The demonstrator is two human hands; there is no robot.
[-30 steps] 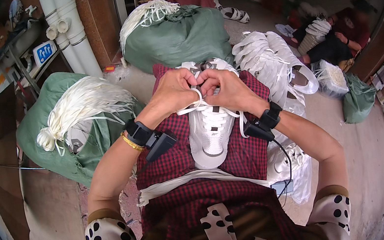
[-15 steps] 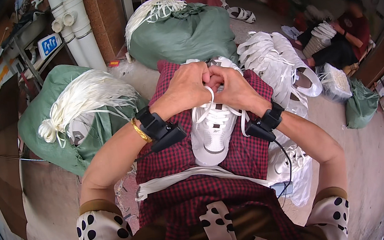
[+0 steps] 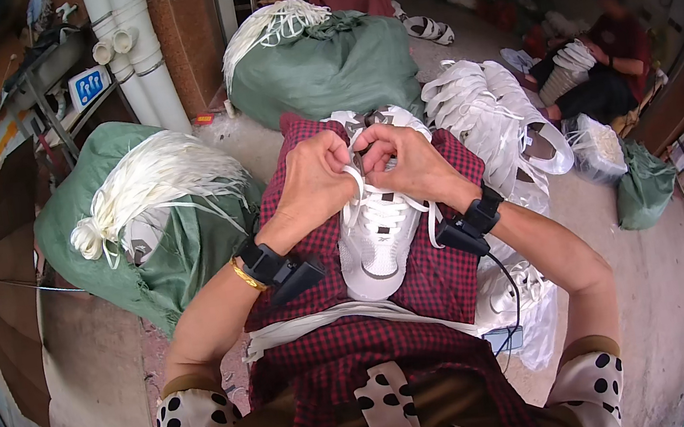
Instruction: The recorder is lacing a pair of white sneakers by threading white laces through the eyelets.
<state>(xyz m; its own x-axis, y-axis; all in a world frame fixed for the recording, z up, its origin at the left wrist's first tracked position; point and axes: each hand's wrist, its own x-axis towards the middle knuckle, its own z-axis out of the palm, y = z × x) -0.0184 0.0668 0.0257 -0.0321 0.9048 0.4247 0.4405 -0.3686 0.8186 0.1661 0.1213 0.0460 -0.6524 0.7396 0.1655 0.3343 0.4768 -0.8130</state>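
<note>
White pipes (image 3: 152,65) beside a shelf (image 3: 51,112)

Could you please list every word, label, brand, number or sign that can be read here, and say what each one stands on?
None can be read with certainty.
White lace-up shoe on the red-and-black checked cloth: small dark mark, too small to read.
Blue-and-white rectangular panel at upper left: white shapes, no legible words.
Small flat red-and-yellow item near the round white pipes: too small to read.

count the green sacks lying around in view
3: a large sack left of the left hand, another large sack beyond both hands, and a smaller sack at the far right. Others could be hidden in the dark background.
</note>
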